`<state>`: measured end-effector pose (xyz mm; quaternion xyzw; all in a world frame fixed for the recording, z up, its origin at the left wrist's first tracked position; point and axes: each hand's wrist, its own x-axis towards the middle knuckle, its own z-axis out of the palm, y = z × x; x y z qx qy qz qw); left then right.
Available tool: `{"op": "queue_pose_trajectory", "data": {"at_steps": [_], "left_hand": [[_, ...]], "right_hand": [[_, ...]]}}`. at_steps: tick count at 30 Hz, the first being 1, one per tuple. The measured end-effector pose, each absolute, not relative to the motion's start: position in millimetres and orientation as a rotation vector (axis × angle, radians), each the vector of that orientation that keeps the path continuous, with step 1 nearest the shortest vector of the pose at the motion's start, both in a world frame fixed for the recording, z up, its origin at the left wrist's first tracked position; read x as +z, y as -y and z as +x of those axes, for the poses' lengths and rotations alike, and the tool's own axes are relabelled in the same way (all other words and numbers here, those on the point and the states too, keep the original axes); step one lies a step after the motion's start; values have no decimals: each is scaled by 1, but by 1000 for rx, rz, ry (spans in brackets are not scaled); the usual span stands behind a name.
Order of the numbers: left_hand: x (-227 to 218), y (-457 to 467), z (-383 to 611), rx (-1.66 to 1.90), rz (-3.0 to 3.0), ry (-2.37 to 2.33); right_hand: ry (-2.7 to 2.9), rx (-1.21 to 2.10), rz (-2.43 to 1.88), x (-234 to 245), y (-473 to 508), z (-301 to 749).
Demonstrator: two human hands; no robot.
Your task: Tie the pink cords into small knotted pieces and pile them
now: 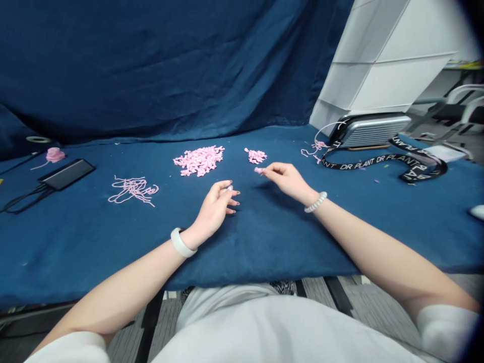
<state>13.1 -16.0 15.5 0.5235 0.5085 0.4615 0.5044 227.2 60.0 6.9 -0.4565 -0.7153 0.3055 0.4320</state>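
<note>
My right hand (286, 180) pinches a small pink knotted cord piece (258, 170) between thumb and forefinger, just short of a small pile of pink knotted pieces (256, 156). My left hand (214, 206) rests on the blue cloth (264, 237), fingers loosely curled and holding nothing I can see. Above it lies a larger heap of pink knotted pieces (198, 160). Further left are a loose tangle of pink cord (133, 190) and a pink cord ball (55, 155).
A black phone or power bank (66, 174) with a dark cable lies at the left. At the right are a black "DR PLANT" lanyard (381, 161), a ribbed silver case (372, 131), pink cord scraps (314, 148) and a white drawer unit (378, 60). A blue backdrop (151, 65) hangs behind.
</note>
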Motion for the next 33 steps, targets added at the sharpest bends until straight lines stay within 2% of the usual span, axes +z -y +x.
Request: {"op": "queue_pose_trajectory", "data": {"at_steps": [6, 13, 22, 26, 29, 31, 33], "left_hand": [[2, 17, 16, 1007, 1319, -1199], [0, 17, 16, 977, 1359, -1175], [5, -3, 3, 1019, 1391, -1209], [21, -37, -39, 1147, 1698, -1533], [30, -63, -94, 998, 2027, -2033], [33, -74, -136, 845, 1934, -2305], [34, -79, -177, 770, 1766, -2388]], "right_hand": [[1786, 393, -1435, -10, -137, 247], [1780, 256, -1551, -27, -186, 222], [1778, 134, -1571, -33, -184, 223], [1937, 66, -1462, -37, -180, 221], [2049, -9, -1469, -41, -181, 220], [2066, -14, -1474, -43, -182, 220], [2057, -16, -1451, -44, -182, 220]]}}
